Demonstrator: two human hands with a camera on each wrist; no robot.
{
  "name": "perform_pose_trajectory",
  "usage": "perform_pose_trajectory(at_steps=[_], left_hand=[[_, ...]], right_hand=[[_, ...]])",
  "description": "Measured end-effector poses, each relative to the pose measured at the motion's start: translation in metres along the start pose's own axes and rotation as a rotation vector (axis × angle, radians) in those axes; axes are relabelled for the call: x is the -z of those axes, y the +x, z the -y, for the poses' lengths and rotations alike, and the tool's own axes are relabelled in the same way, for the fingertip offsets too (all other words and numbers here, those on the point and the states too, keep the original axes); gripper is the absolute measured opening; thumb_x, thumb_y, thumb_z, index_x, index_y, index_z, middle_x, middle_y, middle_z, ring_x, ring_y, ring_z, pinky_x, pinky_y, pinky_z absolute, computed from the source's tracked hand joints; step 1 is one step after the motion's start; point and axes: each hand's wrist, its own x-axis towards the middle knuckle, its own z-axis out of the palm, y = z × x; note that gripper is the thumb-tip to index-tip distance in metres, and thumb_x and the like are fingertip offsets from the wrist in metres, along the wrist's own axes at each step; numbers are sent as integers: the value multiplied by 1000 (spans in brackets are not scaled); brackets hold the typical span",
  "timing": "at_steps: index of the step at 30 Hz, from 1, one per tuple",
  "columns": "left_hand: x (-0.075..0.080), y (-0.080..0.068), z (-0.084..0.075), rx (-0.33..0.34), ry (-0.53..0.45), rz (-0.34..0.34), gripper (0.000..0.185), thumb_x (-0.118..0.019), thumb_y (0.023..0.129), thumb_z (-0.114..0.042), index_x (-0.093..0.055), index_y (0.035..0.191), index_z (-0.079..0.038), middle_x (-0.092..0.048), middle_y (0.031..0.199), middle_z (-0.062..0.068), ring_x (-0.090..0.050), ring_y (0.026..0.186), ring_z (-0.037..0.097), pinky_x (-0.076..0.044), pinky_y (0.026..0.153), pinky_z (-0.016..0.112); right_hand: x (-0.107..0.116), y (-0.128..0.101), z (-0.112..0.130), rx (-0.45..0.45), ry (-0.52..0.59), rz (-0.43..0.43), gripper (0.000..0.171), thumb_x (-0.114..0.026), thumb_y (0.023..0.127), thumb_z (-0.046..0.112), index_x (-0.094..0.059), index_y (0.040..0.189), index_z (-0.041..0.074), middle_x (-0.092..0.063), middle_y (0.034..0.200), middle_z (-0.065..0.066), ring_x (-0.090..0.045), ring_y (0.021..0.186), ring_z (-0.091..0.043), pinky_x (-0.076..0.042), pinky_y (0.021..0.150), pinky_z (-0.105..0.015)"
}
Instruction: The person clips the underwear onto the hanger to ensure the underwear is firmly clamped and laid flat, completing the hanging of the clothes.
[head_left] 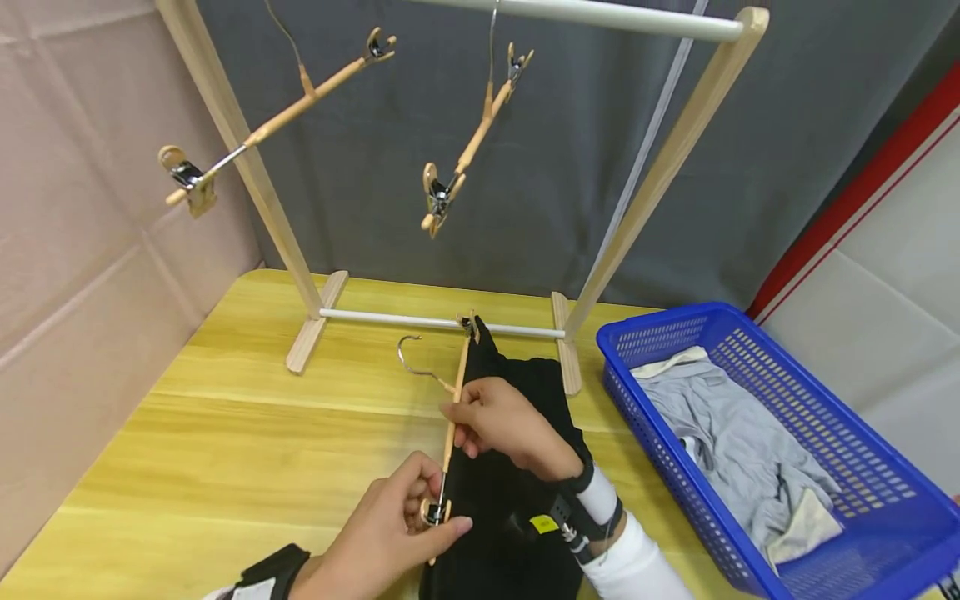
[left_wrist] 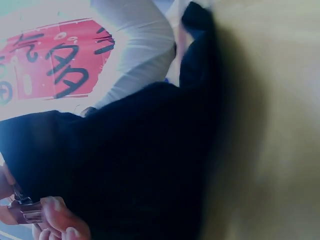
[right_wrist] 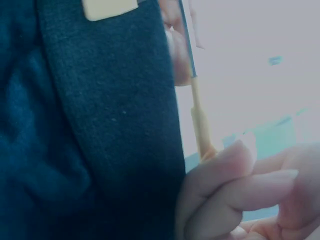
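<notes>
White sleeve (head_left: 637, 567) on the right arm lies nearest the head camera, at the lower edge of the frame. From it the right hand (head_left: 502, 425) reaches up and left to frame centre, thumb and bent fingers pinching the bar of the wooden hanger (head_left: 461, 371) by the hook's base. At lower centre the left hand (head_left: 390, 529) points up and right, fingers curled and thumb extended, closed about the near clip (head_left: 433, 512). Far clip (head_left: 468, 323) sits at the upper corner of the black garment (head_left: 502, 492), which lies on the table (head_left: 262, 467), right of the hanger bar. 2 other hangers (head_left: 482, 133) hang at upper left and top centre. Judged step: clipping the garment to the hanger, near end in hand. Next move appears to call for seating the cloth edge in the near clip, then letting go.

Left wrist view: fingertips grip the clip at lower left; whether cloth lies in its jaws cannot be told.

Right wrist view: at lower right, folded fingers hold the bar with no visible gap. Pale pad (right_wrist: 110, 9) at upper left lies over the cloth; which clip it belongs to is unconfirmed.
</notes>
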Motion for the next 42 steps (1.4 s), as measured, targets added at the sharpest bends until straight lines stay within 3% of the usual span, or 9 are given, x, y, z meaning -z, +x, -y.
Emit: perform_pose_trajectory(at_steps=[6, 10, 16, 22, 34, 42], left_hand=[[-1, 23, -26, -168, 62, -98, 34, -72, 87, -31, -48, 100, -10, -44, 58, -9, -42, 51, 4, -37, 49, 21], [-2, 36, -43, -235, 78, -153, 34, -73, 86, -30, -49, 101, -11, -45, 60, -8, -44, 54, 7, -37, 51, 23], [-4, 57, -70, -344, 83, -190, 32, -75, 85, -27, -47, 91, -12, -46, 64, -5, -44, 55, 8, -36, 48, 22], [-5, 77, -99, -471, 133, -237, 32, -76, 83, -26, -46, 81, -15, -45, 62, -6, -43, 53, 7, -35, 47, 23], [-4, 102, -134, -621, 118, -307, 29, -75, 84, -22, -48, 83, -11, -45, 66, 0, -44, 57, 9, -37, 50, 25], [-3, 126, -163, -734, 173, -328, 31, -75, 84, -20, -46, 87, -7, -44, 71, 3, -44, 64, 10, -37, 55, 24]], right_hand=[[26, -4, 20, 41, 22, -105, 24, -55, 97, 13, -54, 77, 0, -54, 60, -6, -49, 48, -13, -42, 47, -23], [44, -8, 38, 72, 65, -136, 23, -50, 100, 12, -52, 81, -1, -52, 63, -6, -47, 50, -12, -43, 48, -23], [67, -17, 68, 126, 101, -183, 20, -47, 101, 13, -52, 92, -3, -49, 66, -6, -46, 53, -12, -42, 50, -21], [87, -23, 98, 194, 101, -277, 23, -47, 101, 14, -51, 91, -5, -48, 62, -3, -44, 52, -10, -39, 49, -21], [108, -28, 150, 278, 174, -425, 24, -50, 101, 17, -55, 91, -5, -45, 64, -2, -42, 51, -11, -39, 46, -19], [130, -31, 177, 364, 223, -505, 22, -54, 99, 16, -60, 90, -3, -45, 64, -4, -41, 49, -12, -37, 44, -19]])
